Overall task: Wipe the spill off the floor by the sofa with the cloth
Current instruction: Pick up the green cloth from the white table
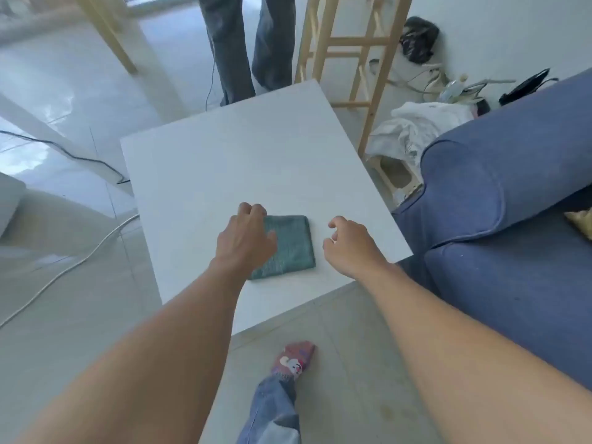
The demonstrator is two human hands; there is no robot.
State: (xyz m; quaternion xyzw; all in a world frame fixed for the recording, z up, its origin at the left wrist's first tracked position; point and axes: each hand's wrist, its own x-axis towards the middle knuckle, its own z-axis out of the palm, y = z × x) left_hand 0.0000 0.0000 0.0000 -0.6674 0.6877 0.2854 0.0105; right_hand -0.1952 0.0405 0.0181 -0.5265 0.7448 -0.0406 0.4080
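Note:
A folded green cloth [293,241] lies on the white table [230,161], near its front edge. My left hand [245,238] rests over the cloth's left side, fingers curled at its far left corner; whether it grips the cloth I cannot tell. My right hand [347,245] hovers just right of the cloth with fingers apart and nothing in it. The blue sofa [506,200] stands to the right of the table. A faint yellowish stain [389,411] marks the floor in front of the sofa, beside my right forearm.
My socked foot [293,360] stands on the floor below the table's front edge. Another person's legs [243,46] are beyond the table. A wooden shelf frame [346,59], white bags [407,129] and clutter sit at the back right. Cables [64,267] cross the floor at left.

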